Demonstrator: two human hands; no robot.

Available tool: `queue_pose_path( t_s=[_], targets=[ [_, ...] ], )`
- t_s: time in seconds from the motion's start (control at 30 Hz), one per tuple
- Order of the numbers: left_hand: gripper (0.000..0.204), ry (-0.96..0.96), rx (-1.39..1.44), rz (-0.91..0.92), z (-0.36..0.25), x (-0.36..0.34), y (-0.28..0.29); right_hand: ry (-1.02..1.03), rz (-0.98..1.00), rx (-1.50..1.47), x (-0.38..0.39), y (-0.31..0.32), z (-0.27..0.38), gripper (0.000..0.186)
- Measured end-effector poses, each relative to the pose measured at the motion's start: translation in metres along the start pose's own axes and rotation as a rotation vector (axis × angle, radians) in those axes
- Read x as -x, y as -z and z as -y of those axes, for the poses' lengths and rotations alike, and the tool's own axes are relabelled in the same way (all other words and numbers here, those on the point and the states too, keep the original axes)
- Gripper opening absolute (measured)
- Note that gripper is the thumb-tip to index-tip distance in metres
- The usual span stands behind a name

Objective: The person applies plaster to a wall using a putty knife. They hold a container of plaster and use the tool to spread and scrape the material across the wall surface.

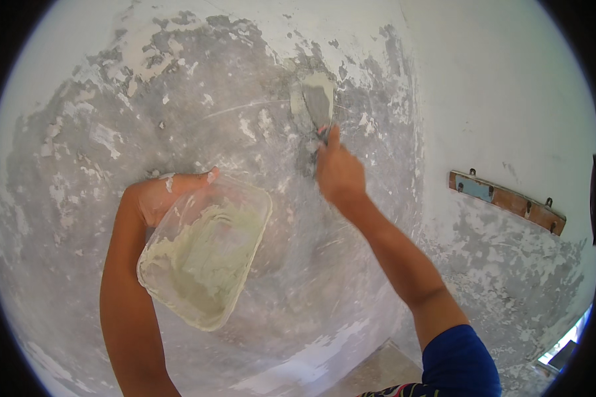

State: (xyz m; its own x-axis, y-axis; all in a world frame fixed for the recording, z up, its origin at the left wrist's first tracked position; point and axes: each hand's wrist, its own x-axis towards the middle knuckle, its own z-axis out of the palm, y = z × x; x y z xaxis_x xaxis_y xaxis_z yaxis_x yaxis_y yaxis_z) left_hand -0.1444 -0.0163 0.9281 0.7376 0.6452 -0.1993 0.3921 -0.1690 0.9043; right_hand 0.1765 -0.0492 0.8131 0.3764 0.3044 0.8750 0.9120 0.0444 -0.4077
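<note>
With fingers wrapped round its handle, my right hand (342,169) holds a putty knife (318,106), its blade against the wall. Pale wet putty (323,81) lies on the wall around the blade. My left hand (159,196) grips a clear plastic tub (261,218) by its far left side, thumb along the rim. The tub is tilted so that its opening faces me. Pale greenish putty (220,248) coats its bottom and walls. Some fingers of the left hand are hidden behind the tub.
The grey wall (198,132) ahead is patchy with peeling white paint. A second wall (496,99) meets it at a corner on the right. There a wooden hook rail (506,201) sticks out at mid height. Some floor (381,372) shows at the bottom.
</note>
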Motion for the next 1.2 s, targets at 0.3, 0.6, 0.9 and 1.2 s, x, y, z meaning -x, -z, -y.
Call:
queue_pose_path(
  t_s=[0.3, 0.6, 0.9, 1.2],
  targets=[
    [0.066, -0.005, -0.024, 0.092, -0.005, -0.007, -0.004, 0.053, 0.216, -0.044, 0.139, 0.000, -0.021, 0.057],
    [0.064, 0.018, -0.066, -0.029, -0.008, -0.009, -0.011, 0.097, -0.076, -0.136, 0.007, 0.049, -0.012, 0.051],
    [0.070, -0.028, -0.058, -0.037, -0.001, 0.004, 0.001, -0.093, 0.033, -0.044, -0.014, 0.009, 0.040, 0.057],
    [0.070, -0.028, -0.008, 0.097, 0.001, 0.002, 0.004, 0.009, 0.222, -0.116, 0.108, -0.001, 0.031, 0.059]
  ],
)
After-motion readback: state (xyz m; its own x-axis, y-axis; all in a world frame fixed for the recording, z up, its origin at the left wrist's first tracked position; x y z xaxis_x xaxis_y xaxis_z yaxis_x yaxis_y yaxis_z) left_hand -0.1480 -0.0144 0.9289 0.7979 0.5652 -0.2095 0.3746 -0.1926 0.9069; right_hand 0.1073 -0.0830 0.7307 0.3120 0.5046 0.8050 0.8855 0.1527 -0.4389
